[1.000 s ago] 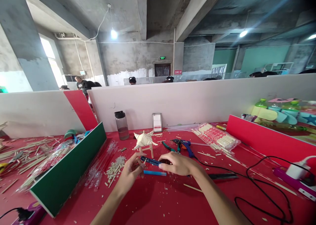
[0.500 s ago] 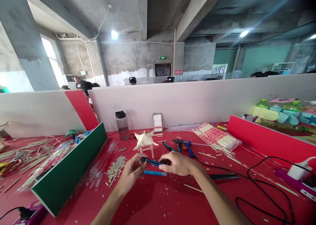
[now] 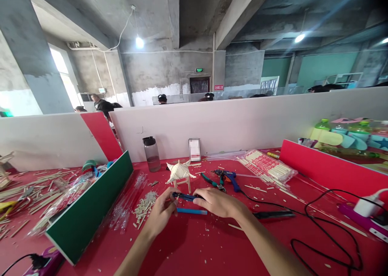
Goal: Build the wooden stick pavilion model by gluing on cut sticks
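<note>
Both hands meet over the red table (image 3: 194, 247). A slim dark blue tool (image 3: 184, 196) runs between them; its exact kind I cannot make out. My left hand (image 3: 163, 209) is closed at its left end, thumb and fingers pinching. Around its right end my right hand (image 3: 216, 202) is wrapped, palm down. Just below the tool lies a flat bright blue strip (image 3: 192, 211), its left end close to my left fingers. Right behind the hands stands a small pavilion model (image 3: 181, 173) made of pale sticks, with a pointed roof on legs.
Green-handled pliers (image 3: 214, 182) and a blue glue gun (image 3: 228, 179) lie behind my right hand; its black cable loops right. A dark bottle (image 3: 150, 154), stick offcuts (image 3: 145, 206), bagged sticks (image 3: 269, 167), a green divider (image 3: 93, 203) and a red divider (image 3: 333, 161) surround the spot.
The hands hold almost the same place; the dark blue tool lies a little flatter between them. The view has shifted slightly.
</note>
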### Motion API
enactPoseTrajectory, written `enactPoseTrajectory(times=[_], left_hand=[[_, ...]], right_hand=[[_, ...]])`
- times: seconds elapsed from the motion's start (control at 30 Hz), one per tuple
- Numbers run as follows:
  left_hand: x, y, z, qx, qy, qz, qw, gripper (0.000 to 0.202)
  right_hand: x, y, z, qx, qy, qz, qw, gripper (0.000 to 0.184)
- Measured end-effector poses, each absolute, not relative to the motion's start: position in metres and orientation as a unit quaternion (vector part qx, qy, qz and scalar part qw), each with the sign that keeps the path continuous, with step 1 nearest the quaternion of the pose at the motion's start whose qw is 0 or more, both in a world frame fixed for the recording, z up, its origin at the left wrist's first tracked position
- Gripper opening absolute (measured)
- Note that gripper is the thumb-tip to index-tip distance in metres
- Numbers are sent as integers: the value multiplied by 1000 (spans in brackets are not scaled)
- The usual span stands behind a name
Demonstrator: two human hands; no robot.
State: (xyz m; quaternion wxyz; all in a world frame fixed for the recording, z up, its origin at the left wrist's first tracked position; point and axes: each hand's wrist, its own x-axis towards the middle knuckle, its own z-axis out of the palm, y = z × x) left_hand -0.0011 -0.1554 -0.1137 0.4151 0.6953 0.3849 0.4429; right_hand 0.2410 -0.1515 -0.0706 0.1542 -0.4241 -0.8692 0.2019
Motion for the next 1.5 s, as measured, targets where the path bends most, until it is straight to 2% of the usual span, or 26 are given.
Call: enactPoseTrajectory(times=[0.23,0.37,0.6,1.07,1.5], left_hand=[[1,-155,-120,710,386,438,395,21],[6,-153,-129,718,390,431,383,22],[2,-149,-138,733,405,432,335,26],[3,-144,-139,737,410,414,344,20],[1,-147,-132,752,410,398,330,26]], right_hand=[[240,-153,-79,-447,-887,36,115,40],[243,-149,-94,-459,-882,-3,105,45],[238,-142,-106,-467,-876,-30,118,50],[237,-137,-118,-473,-873,-40,114,56],[237,-139,-114,-483,-863,-75,127,56]])
